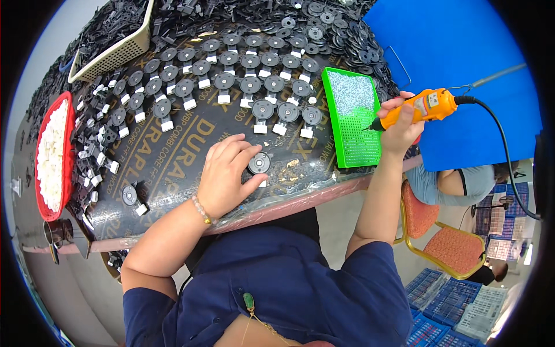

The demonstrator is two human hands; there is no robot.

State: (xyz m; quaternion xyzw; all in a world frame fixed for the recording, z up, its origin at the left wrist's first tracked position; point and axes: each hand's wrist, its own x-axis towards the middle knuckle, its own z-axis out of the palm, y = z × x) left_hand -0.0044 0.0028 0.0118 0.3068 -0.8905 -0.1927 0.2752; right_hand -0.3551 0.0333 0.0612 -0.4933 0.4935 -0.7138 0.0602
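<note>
My left hand (pixel 226 172) rests on the dark tabletop near its front edge. Its thumb and index finger are closed around a black wheel-like part (pixel 259 163) with a white block at its lower side. In my right hand (pixel 399 128) is an orange electric screwdriver (pixel 429 110), its cable leading off to the right. The driver's tip points left, over the green perforated tray (pixel 348 160) of small silvery screws (pixel 351 92). Beyond my left hand stand several rows of similar black wheel parts with white blocks (pixel 250 85).
A red basket (pixel 68 156) of white pieces stands at the far left, by scattered black-and-white pieces (pixel 95 150). Behind are a cream basket (pixel 115 58) and heaps of black parts (pixel 202 20). One wheel part (pixel 130 195) lies front left. A blue panel (pixel 462 52) and a person (pixel 462 185) are at right.
</note>
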